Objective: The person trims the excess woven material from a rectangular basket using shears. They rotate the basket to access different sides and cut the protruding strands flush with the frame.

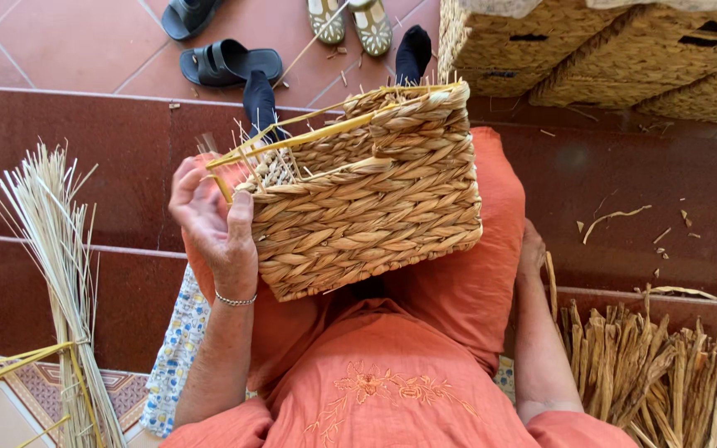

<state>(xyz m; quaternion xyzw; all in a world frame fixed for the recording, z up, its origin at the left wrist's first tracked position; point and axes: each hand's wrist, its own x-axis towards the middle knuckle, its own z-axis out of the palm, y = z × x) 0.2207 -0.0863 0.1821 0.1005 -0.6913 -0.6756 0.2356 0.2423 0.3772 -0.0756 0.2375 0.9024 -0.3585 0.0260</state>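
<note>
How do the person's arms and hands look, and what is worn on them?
Both forearms are bare. The left hand has a thin silver chain bracelet at the wrist. The right hand shows no jewellery from this view. Short orange sleeves of an embroidered top end near the elbows.

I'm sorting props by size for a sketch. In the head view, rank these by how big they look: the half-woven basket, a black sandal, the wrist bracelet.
1. Half-woven basket, held in the lap by the left hand; nearness to the camera enlarges it.
2. Black sandal, farther away on the tiled floor.
3. Wrist bracelet, clearly smallest.
</note>
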